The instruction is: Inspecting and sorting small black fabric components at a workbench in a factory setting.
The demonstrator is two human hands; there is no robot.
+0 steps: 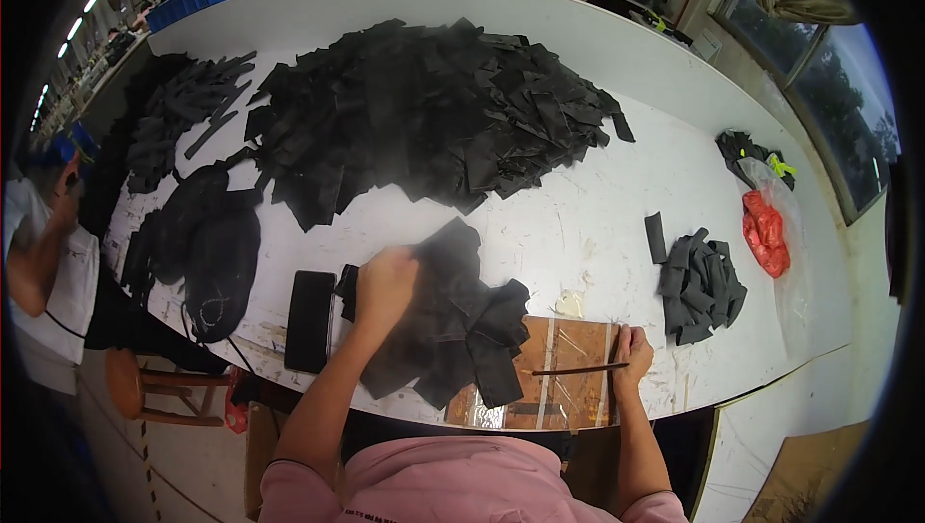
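My left hand (387, 284) is closed at the upper left edge of a small pile of black fabric pieces (453, 316), gripping one piece; its fingertips are partly hidden. Some pieces of that pile overlap a brown board (575, 340) with clear tape strips across it, lying at the near edge of the table. At the board's right side, my right hand (633, 357) pinches a thin dark strip (578, 370) that points left over the board. A black phone (310, 321) lies to the left of my left forearm.
A large heap of black fabric pieces (414, 118) covers the table's far middle. Grey-black strips (701, 287) are piled at right, near a red plastic bag (764, 234). Dark bundles (222, 253) lie at left. Beyond the left edge are another person (43, 272) and a wooden stool (125, 383).
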